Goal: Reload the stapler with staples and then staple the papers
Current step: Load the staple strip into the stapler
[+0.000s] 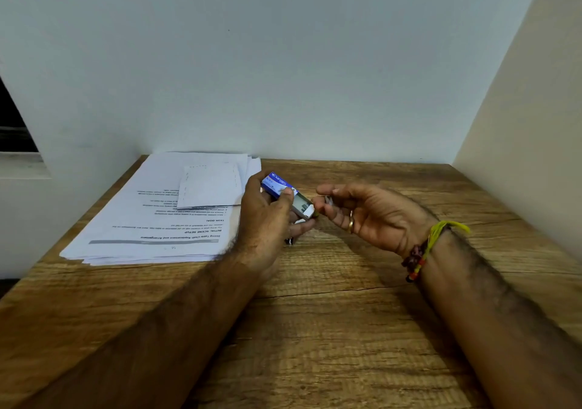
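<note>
Wooden table (330, 330) below: your left hand (267, 219) grips the staple box (285, 189), its open tray pointing toward your right hand (362, 213), which pinches something small, just beside.

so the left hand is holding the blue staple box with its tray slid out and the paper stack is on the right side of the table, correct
Not quite. The head view shows the paper stack on the left side of the table, not the right. The rest holds: the left hand grips the blue staple box with its tray slid out.

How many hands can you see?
2. The left hand grips the blue staple box by the papers; the right hand reaches its open drawer end.
</note>
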